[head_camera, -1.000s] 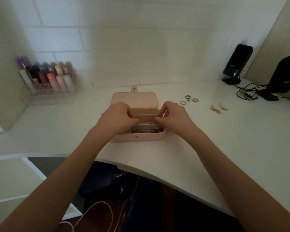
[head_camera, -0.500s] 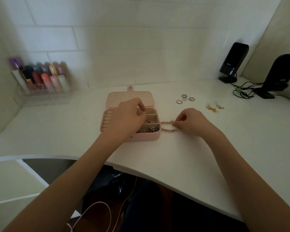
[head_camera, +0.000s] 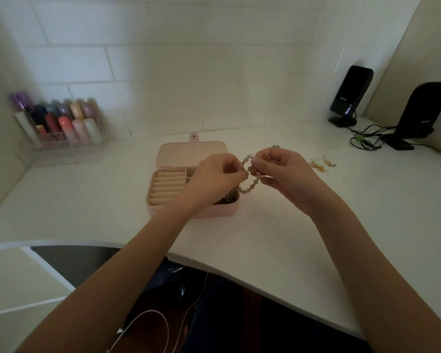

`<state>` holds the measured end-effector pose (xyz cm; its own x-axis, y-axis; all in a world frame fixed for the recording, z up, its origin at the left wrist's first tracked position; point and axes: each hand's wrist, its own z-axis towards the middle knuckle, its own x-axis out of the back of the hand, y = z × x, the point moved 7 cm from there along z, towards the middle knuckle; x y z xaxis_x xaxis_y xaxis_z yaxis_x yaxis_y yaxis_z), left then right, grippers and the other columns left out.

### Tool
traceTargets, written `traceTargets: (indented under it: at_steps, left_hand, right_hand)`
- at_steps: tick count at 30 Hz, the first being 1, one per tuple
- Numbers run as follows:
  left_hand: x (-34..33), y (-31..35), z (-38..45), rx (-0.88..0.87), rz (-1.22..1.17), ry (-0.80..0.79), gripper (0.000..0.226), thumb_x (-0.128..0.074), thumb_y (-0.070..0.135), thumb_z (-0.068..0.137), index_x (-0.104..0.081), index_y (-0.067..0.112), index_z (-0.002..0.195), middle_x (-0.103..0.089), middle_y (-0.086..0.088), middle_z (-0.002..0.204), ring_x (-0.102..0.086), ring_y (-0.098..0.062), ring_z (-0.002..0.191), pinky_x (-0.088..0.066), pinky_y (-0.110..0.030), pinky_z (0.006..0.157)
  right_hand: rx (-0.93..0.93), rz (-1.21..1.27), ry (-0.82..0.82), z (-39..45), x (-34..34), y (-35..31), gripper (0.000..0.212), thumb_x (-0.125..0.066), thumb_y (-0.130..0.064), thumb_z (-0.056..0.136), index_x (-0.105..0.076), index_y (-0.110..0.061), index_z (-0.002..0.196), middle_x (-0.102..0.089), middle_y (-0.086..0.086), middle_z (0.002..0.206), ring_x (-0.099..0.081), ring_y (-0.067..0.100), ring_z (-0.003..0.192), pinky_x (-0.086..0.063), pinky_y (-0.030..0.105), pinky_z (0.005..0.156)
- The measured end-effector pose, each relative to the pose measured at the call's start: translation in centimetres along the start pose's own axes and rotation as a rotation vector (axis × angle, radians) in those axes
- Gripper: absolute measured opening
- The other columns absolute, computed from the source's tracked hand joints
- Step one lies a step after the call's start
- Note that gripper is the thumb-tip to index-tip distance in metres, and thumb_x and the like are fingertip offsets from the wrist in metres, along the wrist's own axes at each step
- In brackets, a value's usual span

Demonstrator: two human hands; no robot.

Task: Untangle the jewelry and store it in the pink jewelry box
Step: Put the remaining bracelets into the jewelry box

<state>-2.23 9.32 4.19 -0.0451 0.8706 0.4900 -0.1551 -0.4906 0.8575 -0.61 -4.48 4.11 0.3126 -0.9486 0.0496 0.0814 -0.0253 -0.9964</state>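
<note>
Pale pink-grey beaded bracelet strand [head_camera: 250, 186] judged light, limp and jointed: it should drape and swing freely, beads smooth and likely to slip, string or clasp possibly fragile under a hard tug. Best hold is a fingertip pinch on single beads near each end or beside the snag, not on the slack middle. Left hand [head_camera: 215, 178] pinches one part of the strand, right hand [head_camera: 281, 171] pinches another; both curled tight on it. Strand hangs between the hands, looped, lifted above the white bench [head_camera: 278, 233], over the right edge of the open pink rectangular jewelry box [head_camera: 189, 171]. Knot detail too small to read.
</note>
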Motion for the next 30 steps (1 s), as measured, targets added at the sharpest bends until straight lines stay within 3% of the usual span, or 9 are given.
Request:
traceTargets:
  at_steps: [2, 8, 12, 15, 20, 23, 25, 27, 30]
  left_hand:
    - [0.7, -0.7, -0.2, 0.056, -0.167, 0.013, 0.013, -0.068, 0.015, 0.083, -0.063, 0.017, 0.071, -0.073, -0.003, 0.077, -0.07, -0.015, 0.076, -0.056, -0.03, 0.078]
    - [2.7, -1.2, -1.6, 0.15, -0.572, -0.018, 0.009, -0.066, 0.005, 0.084, -0.058, 0.006, 0.08, -0.071, -0.003, 0.066, -0.068, -0.012, 0.061, -0.053, -0.018, 0.058]
    - [4.1, -2.3, -1.6, 0.162, -0.493, 0.021, 0.007, -0.069, 0.007, 0.083, -0.062, 0.005, 0.085, -0.071, -0.003, 0.069, -0.068, -0.011, 0.06, -0.055, -0.019, 0.059]
    - [5.2, -2.7, -1.5, 0.138, -0.445, 0.079, 0.007, -0.069, 0.004, 0.082, -0.063, 0.003, 0.085, -0.068, -0.008, 0.072, -0.067, -0.009, 0.058, -0.053, -0.017, 0.057]
    - [6.7, -2.8, -1.4, 0.057, -0.103, 0.168, 0.012, -0.075, 0.009, 0.078, -0.063, 0.01, 0.081, -0.064, 0.005, 0.065, -0.061, 0.004, 0.052, -0.045, -0.007, 0.053]
    - [6.9, -3.2, -1.4, 0.025, 0.11, 0.218, 0.01, -0.074, 0.012, 0.077, -0.064, 0.013, 0.081, -0.063, 0.006, 0.071, -0.06, 0.0, 0.06, -0.042, -0.004, 0.053]
    - [6.7, -3.3, -1.4, -0.014, 0.242, 0.224, 0.007, -0.073, 0.013, 0.077, -0.066, 0.015, 0.078, -0.064, 0.006, 0.073, -0.061, -0.004, 0.068, -0.045, -0.008, 0.06]
    - [6.3, -3.5, -1.3, -0.037, 0.337, 0.201, 0.005, -0.073, 0.017, 0.077, -0.068, 0.016, 0.076, -0.064, 0.006, 0.075, -0.061, -0.008, 0.074, -0.05, -0.021, 0.072]
    - [5.6, -3.3, -1.1, -0.045, 0.437, 0.138, 0.006, -0.073, 0.022, 0.077, -0.068, 0.019, 0.077, -0.059, 0.008, 0.076, -0.06, -0.018, 0.087, -0.05, -0.038, 0.082]
  right_hand:
    - [0.014, 0.019, 0.057, 0.1, 0.4, 0.1, 0.005, -0.067, -0.01, 0.085, -0.067, -0.013, 0.089, -0.069, -0.002, 0.072, -0.063, 0.005, 0.07, -0.046, 0.017, 0.067]
    - [0.064, -0.22, 0.044, 0.3, -0.6, 0.1, 0.022, -0.066, -0.003, 0.085, -0.071, -0.009, 0.105, -0.071, 0.011, 0.086, -0.066, 0.013, 0.075, -0.055, 0.02, 0.078]
    - [0.075, -0.483, 0.047, 0.8, -2.2, -0.2, 0.011, -0.066, -0.01, 0.085, -0.076, -0.012, 0.089, -0.073, 0.01, 0.08, -0.065, 0.013, 0.073, -0.054, 0.029, 0.077]
    - [0.045, -0.523, 0.098, 1.3, -2.7, -0.5, 0.005, -0.072, -0.017, 0.081, -0.076, -0.019, 0.08, -0.071, -0.001, 0.069, -0.063, 0.008, 0.068, -0.052, 0.026, 0.072]
    - [-0.028, -0.534, 0.093, 2.3, -3.3, -0.6, 0.009, -0.078, -0.023, 0.076, -0.076, -0.015, 0.08, -0.073, 0.003, 0.075, -0.066, 0.012, 0.072, -0.055, 0.024, 0.066]
    - [-0.056, -0.652, 0.128, 2.8, -3.6, -0.5, 0.013, -0.078, -0.026, 0.076, -0.076, -0.013, 0.077, -0.07, 0.003, 0.069, -0.064, 0.014, 0.067, -0.055, 0.031, 0.064]
    - [-0.076, -0.734, 0.15, 2.9, -3.7, -0.3, 0.017, -0.076, -0.026, 0.077, -0.074, -0.01, 0.075, -0.062, 0.0, 0.058, -0.053, 0.008, 0.052, -0.046, 0.022, 0.05]
    - [-0.108, -0.829, 0.147, 3.0, -3.9, 0.1, 0.019, -0.073, -0.024, 0.078, -0.071, -0.007, 0.07, -0.051, -0.003, 0.05, -0.043, 0.005, 0.044, -0.033, 0.014, 0.039]
    - [-0.17, -0.926, 0.119, 3.3, -4.5, 1.1, 0.02, -0.073, -0.026, 0.077, -0.063, -0.013, 0.066, -0.054, -0.002, 0.058, -0.052, 0.012, 0.058, -0.034, 0.019, 0.044]
